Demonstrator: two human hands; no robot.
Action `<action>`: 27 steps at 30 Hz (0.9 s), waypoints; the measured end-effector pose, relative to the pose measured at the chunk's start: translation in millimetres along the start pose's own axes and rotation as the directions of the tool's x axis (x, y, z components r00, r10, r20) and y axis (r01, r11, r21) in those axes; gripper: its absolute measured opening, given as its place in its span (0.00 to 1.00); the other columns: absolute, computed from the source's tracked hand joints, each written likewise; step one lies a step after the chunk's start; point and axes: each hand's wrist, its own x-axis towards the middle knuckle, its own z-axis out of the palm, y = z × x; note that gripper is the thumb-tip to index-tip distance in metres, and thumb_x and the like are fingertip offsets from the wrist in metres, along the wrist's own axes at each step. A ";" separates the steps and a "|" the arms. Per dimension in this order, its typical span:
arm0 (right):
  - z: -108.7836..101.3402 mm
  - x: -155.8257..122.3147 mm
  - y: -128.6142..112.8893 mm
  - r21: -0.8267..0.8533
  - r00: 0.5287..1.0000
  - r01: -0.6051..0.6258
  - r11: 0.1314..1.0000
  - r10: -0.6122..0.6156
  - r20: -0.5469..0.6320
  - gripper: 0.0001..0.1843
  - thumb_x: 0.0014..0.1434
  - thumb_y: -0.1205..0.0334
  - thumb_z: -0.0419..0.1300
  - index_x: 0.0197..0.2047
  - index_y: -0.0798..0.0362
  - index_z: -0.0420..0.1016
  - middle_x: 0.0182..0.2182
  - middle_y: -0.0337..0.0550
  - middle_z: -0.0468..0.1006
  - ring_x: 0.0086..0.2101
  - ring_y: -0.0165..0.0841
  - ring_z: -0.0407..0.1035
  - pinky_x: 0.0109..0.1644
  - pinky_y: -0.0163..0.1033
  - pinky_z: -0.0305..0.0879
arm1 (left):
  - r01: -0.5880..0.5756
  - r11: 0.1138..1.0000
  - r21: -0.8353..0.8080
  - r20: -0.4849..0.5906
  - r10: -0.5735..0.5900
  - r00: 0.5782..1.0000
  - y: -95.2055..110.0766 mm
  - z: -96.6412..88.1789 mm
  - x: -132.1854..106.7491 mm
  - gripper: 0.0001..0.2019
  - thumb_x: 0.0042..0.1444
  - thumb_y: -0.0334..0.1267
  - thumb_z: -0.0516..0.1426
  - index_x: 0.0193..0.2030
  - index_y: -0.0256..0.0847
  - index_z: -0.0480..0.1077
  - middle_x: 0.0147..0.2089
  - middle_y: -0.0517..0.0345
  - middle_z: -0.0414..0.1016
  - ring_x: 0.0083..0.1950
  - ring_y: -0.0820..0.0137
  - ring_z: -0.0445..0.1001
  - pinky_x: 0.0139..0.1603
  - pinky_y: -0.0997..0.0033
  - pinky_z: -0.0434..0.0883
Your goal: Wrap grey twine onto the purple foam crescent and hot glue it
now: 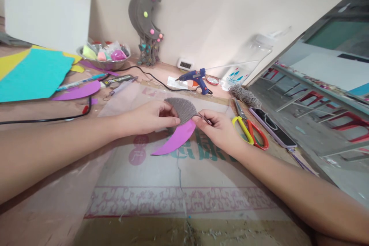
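While the left hand (154,117) grips the wound end of a purple crescent (177,138) between thumb and fingers, the right hand (217,128) has its fingers closed on a strand of the grey yarn (184,108) that wraps it. The crescent is held over a printed plastic sheet (144,177) on the worktop (165,70), its bare purple tip pointing down and left. Farther back, against the wall, a shiny metal bowl (108,64) is heaped with bagged lumps (117,54) — yellow-green, salmon pink and magenta among them. A translucent bottle (253,55) with a white lid and a blue sailboat print stands at the right — whether it holds anything, I cannot tell. Between these two containers, nearer the bottle, rests a blue glue gun (194,78), a pale stick protruding from its back.
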 end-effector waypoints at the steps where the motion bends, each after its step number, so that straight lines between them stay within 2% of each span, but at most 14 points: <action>1: -0.1 0.1 0.2 0.003 1.000 -0.003 1.000 0.003 0.002 0.17 0.59 0.52 0.55 0.23 0.54 0.64 0.19 0.32 0.54 0.22 0.24 0.49 0.25 0.33 0.47 | 0.006 1.000 -0.010 0.001 -0.006 1.000 0.9 -0.1 -0.2 0.06 0.53 0.35 0.55 0.28 0.37 0.70 0.23 0.63 0.69 0.24 0.76 0.66 0.22 0.78 0.62; 5: -0.2 0.4 1.4 0.008 1.000 -0.004 1.000 0.004 0.009 0.17 0.59 0.52 0.55 0.24 0.54 0.64 0.20 0.32 0.53 0.22 0.24 0.48 0.25 0.33 0.47 | 0.006 0.999 -0.052 -0.013 -0.007 1.000 -0.3 -0.3 -0.6 0.10 0.56 0.38 0.53 0.27 0.37 0.69 0.26 0.61 0.71 0.25 0.77 0.67 0.22 0.79 0.62; 8: 0.4 0.9 2.6 0.001 1.000 0.010 1.000 -0.010 0.026 0.17 0.59 0.52 0.55 0.24 0.54 0.64 0.20 0.32 0.54 0.22 0.24 0.48 0.25 0.33 0.47 | 0.003 0.999 -0.044 -0.039 -0.005 0.999 -2.1 -0.6 -0.4 0.16 0.59 0.43 0.52 0.25 0.36 0.68 0.23 0.62 0.68 0.22 0.79 0.63 0.20 0.79 0.59; 12: 0.9 1.1 3.8 -0.023 0.999 0.020 1.000 -0.019 0.033 0.16 0.59 0.52 0.54 0.25 0.54 0.65 0.21 0.33 0.56 0.23 0.25 0.50 0.26 0.33 0.49 | 0.039 0.997 -0.062 -0.050 -0.042 0.998 -2.9 -1.3 1.2 0.16 0.59 0.42 0.52 0.23 0.36 0.68 0.22 0.62 0.67 0.20 0.80 0.60 0.19 0.79 0.56; 17: 0.9 0.8 4.0 -0.059 0.999 0.018 0.998 -0.015 0.038 0.17 0.59 0.50 0.54 0.26 0.54 0.65 0.21 0.34 0.57 0.23 0.25 0.51 0.26 0.33 0.49 | 0.054 0.992 -0.116 -0.030 -0.058 0.998 -5.3 -2.7 3.6 0.16 0.58 0.43 0.52 0.23 0.37 0.69 0.23 0.61 0.69 0.22 0.78 0.64 0.21 0.78 0.60; 24: 1.3 0.3 2.1 -0.039 1.000 0.020 0.999 -0.019 0.016 0.17 0.59 0.50 0.55 0.26 0.54 0.66 0.20 0.33 0.57 0.22 0.25 0.50 0.26 0.33 0.49 | 0.037 0.999 -0.021 -0.009 -0.037 0.999 -3.5 -2.9 1.2 0.14 0.56 0.44 0.54 0.24 0.38 0.69 0.21 0.62 0.68 0.22 0.75 0.65 0.23 0.75 0.61; 27: 0.7 0.1 1.6 -0.027 1.000 0.025 0.999 -0.025 -0.011 0.17 0.59 0.51 0.55 0.26 0.54 0.66 0.20 0.33 0.56 0.22 0.25 0.49 0.26 0.33 0.49 | -0.050 0.997 0.059 -0.004 0.051 0.999 -5.8 -0.9 1.9 0.13 0.54 0.44 0.56 0.24 0.38 0.69 0.22 0.63 0.67 0.24 0.75 0.65 0.25 0.75 0.61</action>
